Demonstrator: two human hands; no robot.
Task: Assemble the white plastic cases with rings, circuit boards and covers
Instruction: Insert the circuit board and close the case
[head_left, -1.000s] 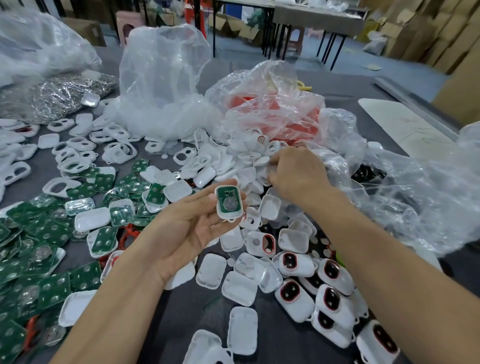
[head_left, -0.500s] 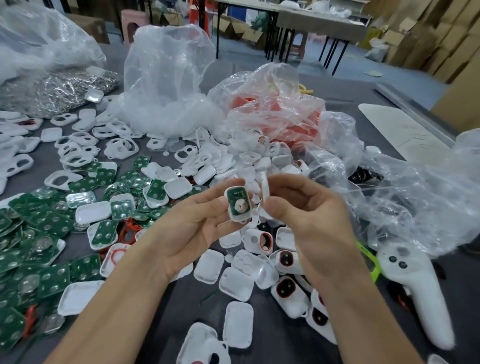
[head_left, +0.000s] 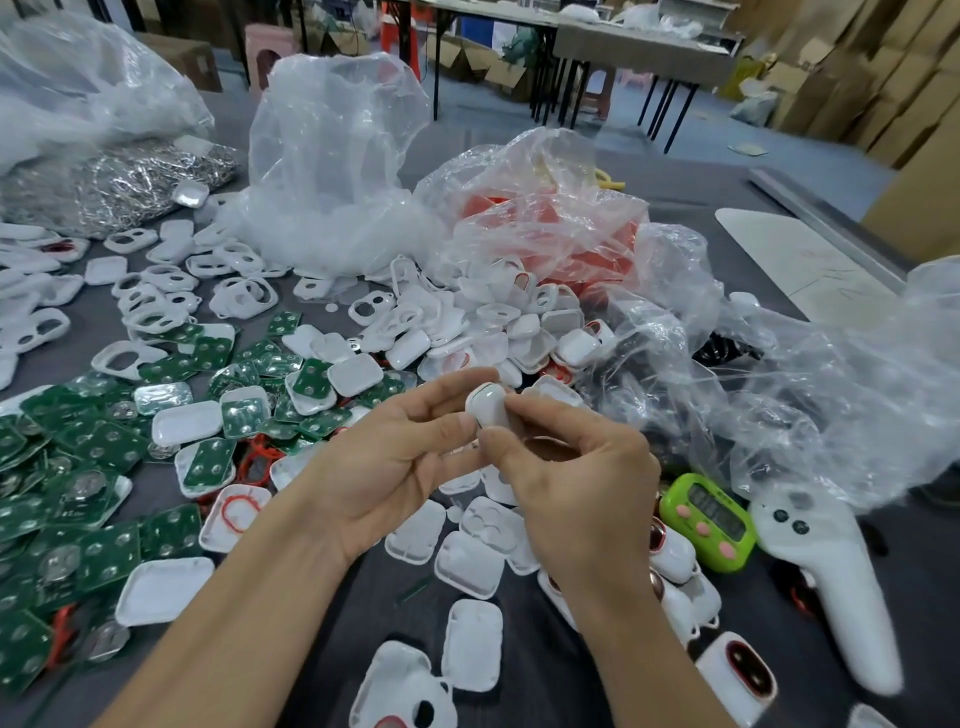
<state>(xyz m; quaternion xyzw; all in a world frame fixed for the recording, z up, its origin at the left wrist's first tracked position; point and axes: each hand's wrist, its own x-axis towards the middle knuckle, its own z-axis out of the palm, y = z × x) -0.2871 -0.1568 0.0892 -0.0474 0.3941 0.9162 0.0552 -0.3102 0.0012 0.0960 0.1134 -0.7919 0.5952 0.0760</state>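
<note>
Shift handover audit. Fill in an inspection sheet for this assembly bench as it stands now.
Surface: dark grey table, mostly covered by loose parts.
Job's things: small white plastic case held above the table; green circuit boards heaped at left; white cut-out case frames farther back; white tray-like covers below the hands.
Clutter: clear plastic bags; lime-green digital timer; white handheld controller.
Grippers: left hand and right hand, fingers of both pinching the case.
Cables: nothing seen.
Surroundings: stacked cardboard boxes; black-legged tables.
</note>
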